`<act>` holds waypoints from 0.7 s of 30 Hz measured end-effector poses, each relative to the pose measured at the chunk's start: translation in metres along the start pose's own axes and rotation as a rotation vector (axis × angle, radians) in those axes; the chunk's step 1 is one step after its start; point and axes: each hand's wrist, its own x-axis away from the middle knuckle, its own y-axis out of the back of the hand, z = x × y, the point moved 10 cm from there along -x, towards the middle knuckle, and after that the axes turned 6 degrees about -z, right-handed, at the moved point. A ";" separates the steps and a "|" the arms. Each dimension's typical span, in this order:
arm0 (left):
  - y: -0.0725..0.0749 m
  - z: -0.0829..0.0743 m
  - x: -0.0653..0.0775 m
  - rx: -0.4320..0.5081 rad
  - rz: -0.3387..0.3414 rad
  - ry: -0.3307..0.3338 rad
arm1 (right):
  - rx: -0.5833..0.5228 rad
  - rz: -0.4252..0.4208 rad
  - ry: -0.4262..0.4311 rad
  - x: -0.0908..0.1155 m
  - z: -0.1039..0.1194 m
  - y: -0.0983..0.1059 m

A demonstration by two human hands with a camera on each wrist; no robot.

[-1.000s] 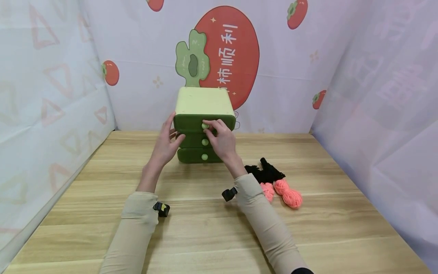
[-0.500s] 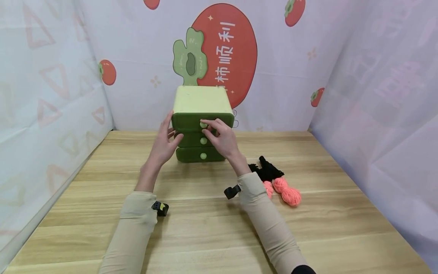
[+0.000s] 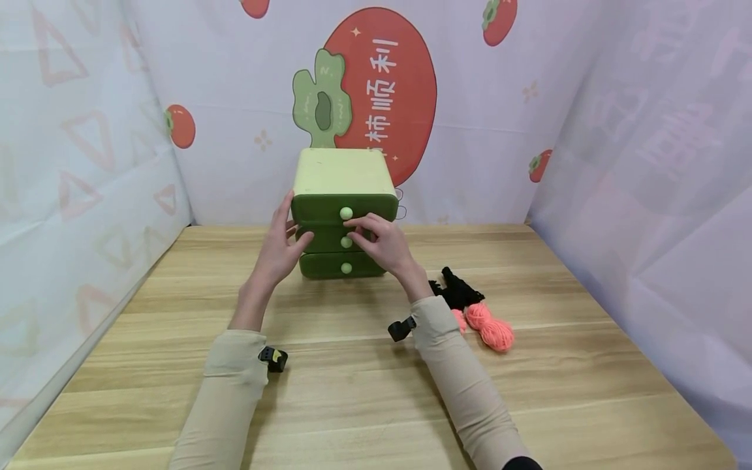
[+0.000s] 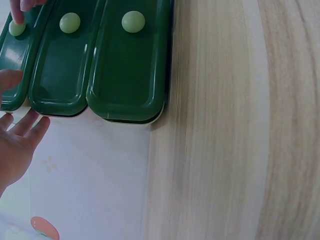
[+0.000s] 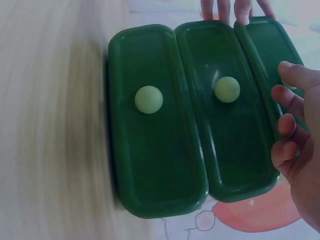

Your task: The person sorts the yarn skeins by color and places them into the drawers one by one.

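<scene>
A small cabinet (image 3: 345, 170) with a pale green top and three dark green drawers stands at the back of the table. My left hand (image 3: 279, 245) rests its fingers along the cabinet's left side, thumb near the middle drawer (image 4: 57, 65). In front of the drawers, my right hand (image 3: 384, 243) holds nothing, its fingers loosely bent. Its fingertips are between the top knob (image 3: 346, 213) and the middle knob (image 3: 346, 242) in the head view. The bottom drawer (image 5: 155, 145) and its round knob (image 5: 149, 99) show fully in the right wrist view. All drawers look closed.
Right of the cabinet lies a black knitted piece (image 3: 460, 290). Beside it are bundles of coral yarn (image 3: 496, 334), one partly hidden by my right sleeve (image 3: 458, 372). A printed cloth (image 3: 235, 78) surrounds the wooden table (image 3: 329, 391) at back and sides.
My right hand has come off the top knob and moved slightly down and right, so the knob now shows fully. The left hand stays at the cabinet's side. The view shifted slightly.
</scene>
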 end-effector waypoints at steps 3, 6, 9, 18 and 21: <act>0.000 0.011 -0.003 -0.008 -0.008 -0.007 | 0.023 0.064 -0.054 0.003 -0.008 -0.009; 0.000 0.015 -0.004 -0.011 -0.014 -0.018 | 0.068 0.126 -0.115 0.006 -0.016 -0.018; 0.001 0.016 -0.004 -0.014 -0.024 -0.021 | 0.124 0.163 -0.148 0.008 -0.020 -0.025; 0.000 0.018 -0.005 -0.030 -0.025 -0.028 | 0.183 0.176 -0.185 0.017 -0.031 -0.037; 0.001 0.016 -0.004 -0.025 -0.027 -0.037 | 0.168 0.154 -0.162 0.018 -0.030 -0.037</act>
